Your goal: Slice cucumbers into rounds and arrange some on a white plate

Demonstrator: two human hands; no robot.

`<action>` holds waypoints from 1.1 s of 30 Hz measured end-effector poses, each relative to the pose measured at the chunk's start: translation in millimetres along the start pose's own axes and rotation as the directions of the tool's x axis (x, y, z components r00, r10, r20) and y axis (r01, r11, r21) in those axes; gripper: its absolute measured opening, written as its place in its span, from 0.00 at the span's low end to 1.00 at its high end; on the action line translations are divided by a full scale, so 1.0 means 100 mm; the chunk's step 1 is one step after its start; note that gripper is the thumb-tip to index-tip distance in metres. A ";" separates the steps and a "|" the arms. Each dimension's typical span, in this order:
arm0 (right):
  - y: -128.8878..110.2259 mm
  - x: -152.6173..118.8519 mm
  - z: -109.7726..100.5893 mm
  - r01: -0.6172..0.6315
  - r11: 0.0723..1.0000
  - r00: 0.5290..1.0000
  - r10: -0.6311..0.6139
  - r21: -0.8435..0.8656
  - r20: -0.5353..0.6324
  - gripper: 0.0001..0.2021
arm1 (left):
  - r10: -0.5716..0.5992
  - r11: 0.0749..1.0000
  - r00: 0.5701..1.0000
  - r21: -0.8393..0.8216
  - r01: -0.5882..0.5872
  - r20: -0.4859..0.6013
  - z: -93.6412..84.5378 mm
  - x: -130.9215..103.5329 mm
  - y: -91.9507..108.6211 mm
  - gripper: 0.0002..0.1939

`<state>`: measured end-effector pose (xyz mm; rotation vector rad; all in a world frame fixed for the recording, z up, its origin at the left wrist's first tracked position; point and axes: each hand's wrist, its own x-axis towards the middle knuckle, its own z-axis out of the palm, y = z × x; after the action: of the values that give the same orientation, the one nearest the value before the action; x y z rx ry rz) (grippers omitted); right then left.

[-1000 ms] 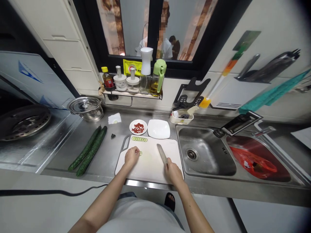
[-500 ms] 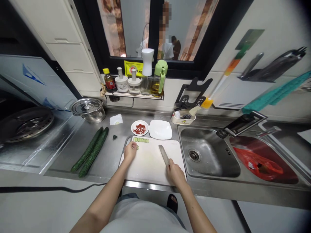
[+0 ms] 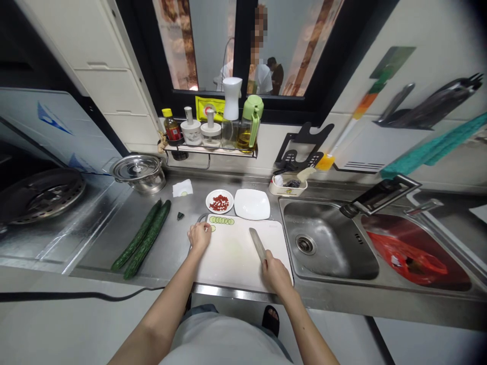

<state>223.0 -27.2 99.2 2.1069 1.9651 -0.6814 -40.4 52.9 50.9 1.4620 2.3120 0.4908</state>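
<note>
My right hand (image 3: 276, 272) is closed round the handle of a knife (image 3: 257, 243), whose blade points up and left over the white cutting board (image 3: 239, 263). At the board's upper left edge is my left hand (image 3: 199, 236), fingers pinched together beside a single cucumber slice (image 3: 212, 228); whether they hold anything is too small to tell. Just above, a row of overlapping cucumber slices (image 3: 221, 220) lies along the board's top edge. Behind the board stand a small plate of red pieces (image 3: 219, 203) and a white square plate (image 3: 251, 204).
Two whole cucumbers (image 3: 146, 241) and a dark green end piece (image 3: 180, 216) lie left of the board. A lidded pot (image 3: 139, 172) stands behind them. Right of the board is a sink (image 3: 331, 243), then a red bag (image 3: 409, 261). A rack (image 3: 213, 150) holds bottles above.
My left hand has shifted slightly up and left, and the single slice beside it now lies a little higher and further left. The right hand and knife have hardly moved.
</note>
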 end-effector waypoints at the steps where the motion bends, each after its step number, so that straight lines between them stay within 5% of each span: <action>1: 0.00 0.00 0.00 0.000 1.000 1.000 0.000 -0.002 0.003 0.15 | 0.004 1.000 1.000 -0.003 -0.004 -0.003 0.00 0.00 0.01 0.10; 6: 0.01 0.01 0.02 0.018 1.000 1.000 -0.018 -0.001 0.001 0.17 | 0.141 0.989 0.990 -0.035 -0.141 0.008 0.06 0.00 0.23 0.13; 11: 0.01 0.01 0.04 0.023 1.000 1.000 -0.023 0.002 -0.008 0.17 | 0.336 0.941 0.937 -0.002 -0.338 0.098 0.13 0.02 0.55 0.14; 15: 0.02 0.01 0.06 0.027 1.000 0.999 -0.027 0.008 -0.024 0.15 | 0.385 0.912 0.909 0.087 -0.402 0.163 0.15 0.06 0.68 0.14; 26: 0.03 0.02 0.08 0.019 0.999 1.000 -0.019 0.037 -0.025 0.15 | 0.390 0.915 0.906 0.043 -0.402 0.167 0.22 0.13 0.73 0.09; 33: 0.01 0.01 0.06 0.019 1.000 1.000 -0.019 0.017 -0.022 0.15 | 0.200 0.962 0.948 -0.234 -0.141 0.249 0.19 -0.02 0.56 0.06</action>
<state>223.1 -28.9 92.7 2.1165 2.0002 -0.6843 13.2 76.0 61.3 1.5259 1.8698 0.5324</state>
